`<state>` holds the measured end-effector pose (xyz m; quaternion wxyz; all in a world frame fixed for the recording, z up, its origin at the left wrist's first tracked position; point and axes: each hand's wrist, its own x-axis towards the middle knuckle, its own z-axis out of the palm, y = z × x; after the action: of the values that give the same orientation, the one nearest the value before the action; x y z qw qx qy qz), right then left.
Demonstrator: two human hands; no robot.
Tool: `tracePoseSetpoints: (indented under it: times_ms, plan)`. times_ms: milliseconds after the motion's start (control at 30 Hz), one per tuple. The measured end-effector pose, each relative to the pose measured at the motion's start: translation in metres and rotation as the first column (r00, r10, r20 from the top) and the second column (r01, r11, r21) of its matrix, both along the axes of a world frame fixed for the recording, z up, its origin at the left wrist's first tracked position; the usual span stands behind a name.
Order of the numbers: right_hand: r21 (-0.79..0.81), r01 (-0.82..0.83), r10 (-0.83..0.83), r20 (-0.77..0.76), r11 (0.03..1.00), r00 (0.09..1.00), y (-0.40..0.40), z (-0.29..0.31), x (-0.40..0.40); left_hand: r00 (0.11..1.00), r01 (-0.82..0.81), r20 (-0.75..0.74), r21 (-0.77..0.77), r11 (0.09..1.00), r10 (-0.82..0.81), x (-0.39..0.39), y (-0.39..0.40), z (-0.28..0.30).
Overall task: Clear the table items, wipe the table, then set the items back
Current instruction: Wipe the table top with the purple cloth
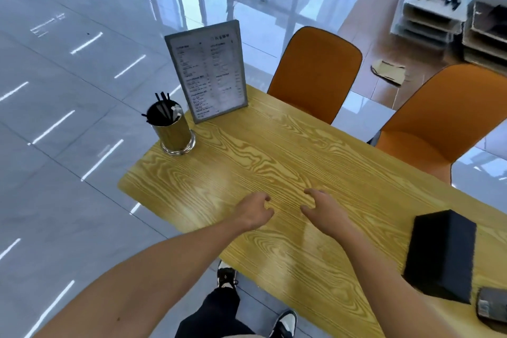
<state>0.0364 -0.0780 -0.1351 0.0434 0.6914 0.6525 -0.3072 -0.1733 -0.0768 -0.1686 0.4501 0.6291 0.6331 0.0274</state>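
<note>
A yellow wood-grain table [274, 151] fills the middle of the view. At its far left corner stands a framed menu [208, 71], upright. Beside it sits a shiny metal cup [174, 132] holding several black straws. A black box [439, 255] rests near the right edge, with a small dark item [492, 307] just past it. My left hand [253, 210] and my right hand [322, 207] hover side by side over the table's middle, fingers curled and apart, holding nothing.
Two orange chairs [315, 71] [450, 118] stand along the far side of the table. Glossy tiled floor [55, 118] lies to the left. Grey shelving [428, 8] and cardboard sit at the far right. My shoes [226, 277] show below the table's near edge.
</note>
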Motion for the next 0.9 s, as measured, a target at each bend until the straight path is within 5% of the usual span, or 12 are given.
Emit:
tracePoseSetpoints:
  times_ms: [200, 400, 500, 667, 900]
  plan:
    - [0.042, 0.416, -0.418, 0.118, 0.908, 0.901, -0.091, -0.023, 0.077, 0.977, 0.206, 0.072, -0.126, 0.970, -0.198, 0.058, -0.009, -0.022]
    - [0.087, 0.811, -0.768, 0.396, 0.578, 0.504, -0.239, -0.053, 0.175, 0.920, 0.378, 0.192, -0.198, 0.904, -0.342, 0.137, -0.051, -0.034]
    - [0.008, 0.928, -0.861, 0.375, 0.373, 0.343, -0.291, -0.073, 0.204, 0.896, 0.435, 0.213, -0.234, 0.870, -0.391, 0.167, -0.080, -0.043]
    - [-0.110, 0.936, -0.935, 0.081, 0.335, 0.344, -0.312, -0.090, 0.212, 0.887, 0.452, 0.221, -0.227, 0.862, -0.407, 0.201, -0.117, -0.051]
    - [-0.053, 0.826, -0.827, -0.039, 0.562, 0.561, -0.269, -0.103, 0.179, 0.893, 0.431, 0.206, -0.133, 0.892, -0.401, 0.220, -0.148, -0.058]
